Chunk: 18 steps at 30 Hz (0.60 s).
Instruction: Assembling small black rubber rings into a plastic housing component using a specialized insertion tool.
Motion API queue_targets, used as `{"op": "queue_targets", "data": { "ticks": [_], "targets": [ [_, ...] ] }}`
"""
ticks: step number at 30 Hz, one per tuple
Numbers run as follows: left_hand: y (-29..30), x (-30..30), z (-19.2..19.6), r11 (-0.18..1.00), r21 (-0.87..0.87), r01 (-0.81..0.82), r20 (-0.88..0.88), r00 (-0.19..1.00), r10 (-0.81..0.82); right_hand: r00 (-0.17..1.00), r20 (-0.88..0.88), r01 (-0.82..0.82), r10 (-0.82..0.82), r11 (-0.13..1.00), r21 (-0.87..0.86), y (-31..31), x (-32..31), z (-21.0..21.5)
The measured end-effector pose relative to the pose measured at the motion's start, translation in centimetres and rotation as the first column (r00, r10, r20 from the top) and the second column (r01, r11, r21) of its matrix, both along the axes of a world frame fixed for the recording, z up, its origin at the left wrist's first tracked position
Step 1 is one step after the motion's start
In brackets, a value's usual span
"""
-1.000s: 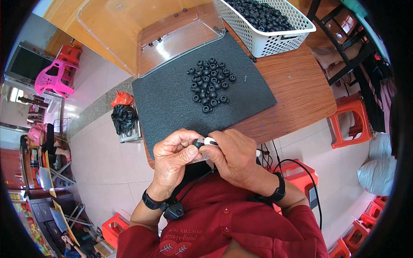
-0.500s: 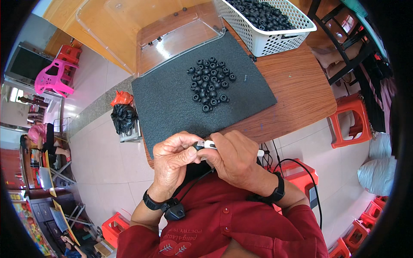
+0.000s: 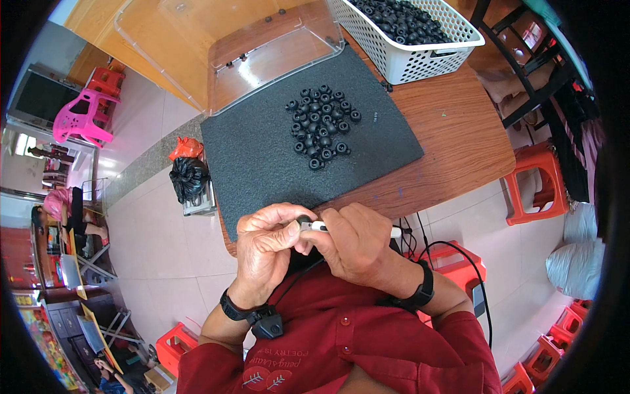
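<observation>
Foam mat (image 3: 262,157) w/ ribbed rubber rings (image 3: 321,128), fingers (image 3: 292,231) pinching white rod (image 3: 328,227)

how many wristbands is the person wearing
2: a black wristband on the left wrist below the left hand, and a black wristband on the right wrist behind the right hand.

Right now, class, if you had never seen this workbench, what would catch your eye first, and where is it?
First, the two hands meeting at the near table edge: the left hand pinches a small black ring against the white tool gripped by the right hand. Beyond them, a cluster of black rings sits on the dark foam mat, and a white basket full of more stands at the far right.
</observation>
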<state>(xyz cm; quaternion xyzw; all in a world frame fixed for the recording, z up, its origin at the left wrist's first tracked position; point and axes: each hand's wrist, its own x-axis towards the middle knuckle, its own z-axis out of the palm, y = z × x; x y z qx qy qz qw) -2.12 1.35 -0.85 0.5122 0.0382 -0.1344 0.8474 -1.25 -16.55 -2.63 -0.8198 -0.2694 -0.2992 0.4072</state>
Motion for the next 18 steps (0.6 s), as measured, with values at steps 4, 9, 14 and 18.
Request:
{"op": "queue_targets", "data": {
  "ticks": [4,9,14,18],
  "targets": [
    [-0.3,0.2,-0.1,0.999,0.017,-0.028,0.056,0.998,0.027,0.987,-0.133,-0.055,0.085,0.976,0.212,0.1,0.3,-1.2],
    [-0.4,0.4,-0.2,0.999,0.046,-0.022,0.075,0.997,0.019,0.980,-0.195,0.012,0.045,0.960,0.280,-0.1,0.5,-0.6],
    [-0.3,0.2,-0.3,0.996,0.084,-0.042,0.090,0.995,0.034,0.970,-0.224,-0.028,0.099,0.954,0.299,0.0,0.4,-0.6],
    [-0.1,0.0,-0.8,0.980,0.184,-0.078,0.200,0.979,0.040,0.910,-0.357,-0.052,0.213,0.911,0.409,0.2,0.1,-0.1]
  ]
}}
